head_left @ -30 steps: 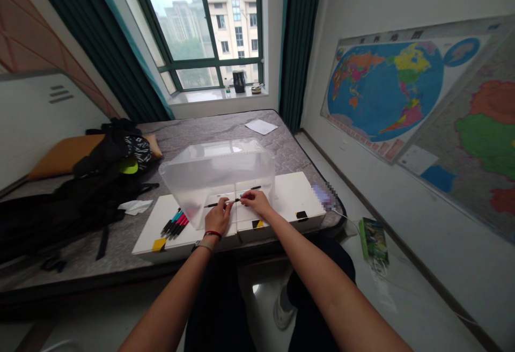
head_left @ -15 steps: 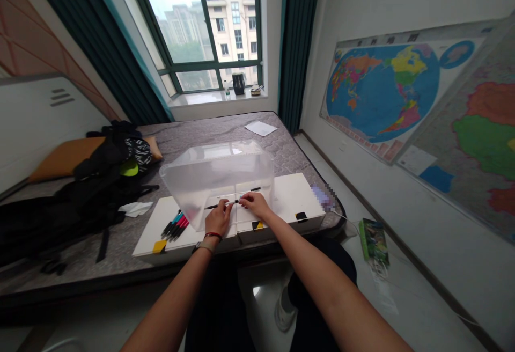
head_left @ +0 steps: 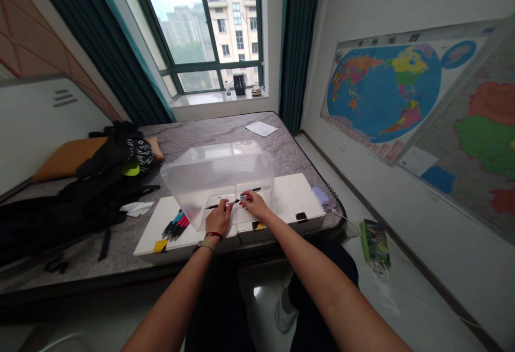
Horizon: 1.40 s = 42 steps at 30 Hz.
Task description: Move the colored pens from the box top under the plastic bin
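Note:
My left hand (head_left: 218,218) is closed on a slim pen (head_left: 211,206) with a black end and a pale middle. The pen lies almost level and points towards my right hand (head_left: 255,205). My right fingers are pinched together at the pen's other end; their tips partly hide what they grip. Just past them a black pen end (head_left: 256,189) sticks out, and a bit of teal shows by the fingertips. Both hands are in front of a translucent plastic box (head_left: 213,172). To the left, several black, red and teal pens (head_left: 176,226) lie in a bunch.
White boxes (head_left: 295,193) with yellow and black tabs stand on the mattress (head_left: 197,132) under the plastic box. Black bags (head_left: 80,202) and a crumpled tissue (head_left: 137,209) are left. A paper sheet (head_left: 261,128) lies behind. A cable runs off the right edge towards a green box (head_left: 375,242).
Both hands stay almost where they were, at the pen. My right fingers have shifted slightly, with a little more teal showing beside them. The view has moved a touch.

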Each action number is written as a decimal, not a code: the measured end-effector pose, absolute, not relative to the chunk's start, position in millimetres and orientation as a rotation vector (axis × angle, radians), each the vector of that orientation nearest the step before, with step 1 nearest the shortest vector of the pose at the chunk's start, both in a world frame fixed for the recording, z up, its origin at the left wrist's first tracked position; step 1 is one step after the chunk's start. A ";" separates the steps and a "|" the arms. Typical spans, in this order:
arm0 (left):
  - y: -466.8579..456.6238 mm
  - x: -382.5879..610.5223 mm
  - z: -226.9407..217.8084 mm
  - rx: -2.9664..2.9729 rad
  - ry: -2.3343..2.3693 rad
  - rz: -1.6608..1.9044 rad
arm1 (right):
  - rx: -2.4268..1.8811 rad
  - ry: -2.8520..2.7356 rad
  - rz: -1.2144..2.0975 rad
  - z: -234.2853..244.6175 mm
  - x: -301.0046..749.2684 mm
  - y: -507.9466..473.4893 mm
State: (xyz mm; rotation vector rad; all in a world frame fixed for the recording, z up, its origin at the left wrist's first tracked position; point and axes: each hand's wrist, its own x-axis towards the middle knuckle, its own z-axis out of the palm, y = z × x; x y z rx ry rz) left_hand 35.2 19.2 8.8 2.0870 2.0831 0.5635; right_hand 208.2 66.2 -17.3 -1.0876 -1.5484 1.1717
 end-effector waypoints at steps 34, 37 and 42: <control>18.6 36.8 11.4 2.067 2.093 0.537 | -1.015 -1.388 1.302 -16.6 210.4 68.4; 18.2 37.5 12.0 2.072 2.094 0.543 | -1.073 -1.302 1.268 -16.1 210.3 69.2; 16.7 38.5 15.3 2.038 2.101 0.554 | -1.136 -1.150 1.234 -13.1 209.4 69.8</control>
